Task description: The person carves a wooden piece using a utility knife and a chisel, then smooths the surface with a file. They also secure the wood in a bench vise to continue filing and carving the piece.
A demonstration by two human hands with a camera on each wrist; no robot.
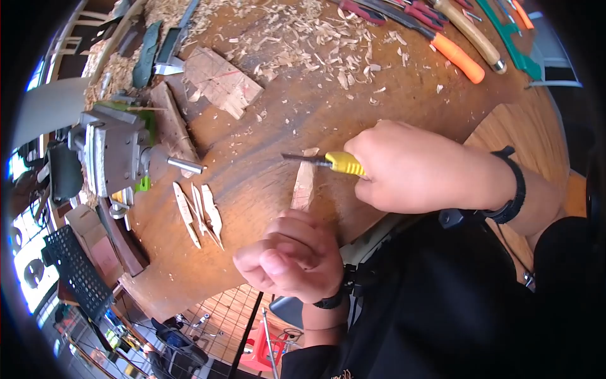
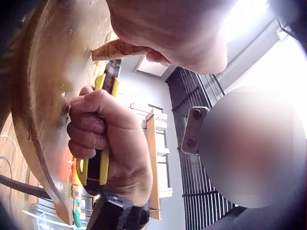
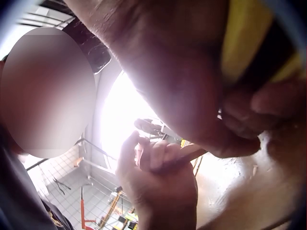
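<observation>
My right hand (image 1: pixel 401 167) grips a yellow utility knife (image 1: pixel 346 163), its dark blade pointing left across the far end of a narrow wooden strip (image 1: pixel 303 188). Curled fingers of my left hand (image 1: pixel 291 256) hold the strip's near end, which is hidden inside the fist. In the left wrist view, the strip (image 2: pixel 120 49) juts out of the left hand (image 2: pixel 172 28), with the knife's blade close beneath it. The right wrist view has the left hand (image 3: pixel 163 179) around the strip, and the yellow knife handle (image 3: pixel 247 36) large at upper right.
A metal vise (image 1: pixel 117 151) stands at the table's left edge. Thin wood slivers (image 1: pixel 211 211) lie beside the left hand. Farther back are a wood block (image 1: pixel 222 81), curled shavings (image 1: pixel 315 47), an orange-handled tool (image 1: pixel 457 58) and a wooden-handled tool (image 1: pixel 470 31).
</observation>
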